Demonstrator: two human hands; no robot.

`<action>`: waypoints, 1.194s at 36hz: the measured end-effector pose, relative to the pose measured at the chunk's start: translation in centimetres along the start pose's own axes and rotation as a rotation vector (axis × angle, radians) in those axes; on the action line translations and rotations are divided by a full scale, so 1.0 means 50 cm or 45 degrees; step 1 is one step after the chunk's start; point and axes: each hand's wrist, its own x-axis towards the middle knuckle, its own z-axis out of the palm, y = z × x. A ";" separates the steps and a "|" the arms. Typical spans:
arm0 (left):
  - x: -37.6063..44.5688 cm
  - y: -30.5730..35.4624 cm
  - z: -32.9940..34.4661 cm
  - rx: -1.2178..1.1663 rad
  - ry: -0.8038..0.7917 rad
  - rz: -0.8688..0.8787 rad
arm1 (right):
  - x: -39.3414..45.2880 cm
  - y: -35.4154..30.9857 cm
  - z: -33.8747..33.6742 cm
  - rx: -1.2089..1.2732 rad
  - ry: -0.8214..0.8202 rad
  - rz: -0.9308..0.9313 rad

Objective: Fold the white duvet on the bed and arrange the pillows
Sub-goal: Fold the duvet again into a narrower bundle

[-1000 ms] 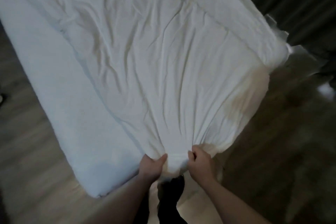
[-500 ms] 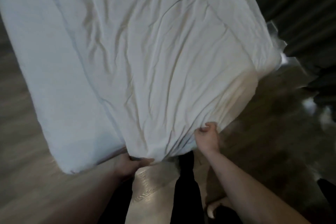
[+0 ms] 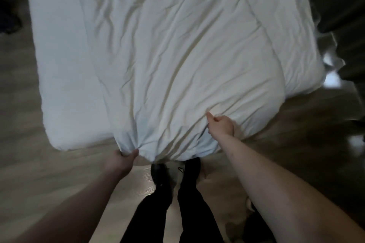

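Observation:
The white duvet (image 3: 177,55) lies wrinkled along the middle of the bed (image 3: 65,65), its near end hanging over the foot of the mattress. My left hand (image 3: 123,159) grips a bunched corner of the duvet's near edge, low at the foot of the bed. My right hand (image 3: 221,126) pinches the duvet cloth further right and a little higher, with creases fanning out from it. No pillows are in view.
Wooden floor (image 3: 29,173) surrounds the foot of the bed. My own legs in black trousers and dark shoes (image 3: 173,193) stand just in front of the duvet's edge. Dark curtains (image 3: 339,6) hang at the right, with a bright patch on the floor beside them.
My hands, close together on the duvet's edge a second ago, have spread apart: the left went left and down, the right went right. The bed now appears squarer to me.

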 end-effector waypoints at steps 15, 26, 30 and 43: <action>0.022 -0.073 0.008 0.037 -0.021 -0.005 | -0.054 0.055 -0.047 -0.398 -0.009 -0.046; -0.062 0.175 -0.005 0.158 0.702 0.931 | 0.047 -0.026 -0.214 -0.185 0.321 -0.482; -0.062 0.335 0.037 0.417 0.577 1.138 | 0.127 -0.068 -0.304 -0.211 0.406 -0.444; 0.012 0.576 0.299 0.939 0.206 0.748 | 0.322 -0.041 -0.441 -0.353 0.081 -0.312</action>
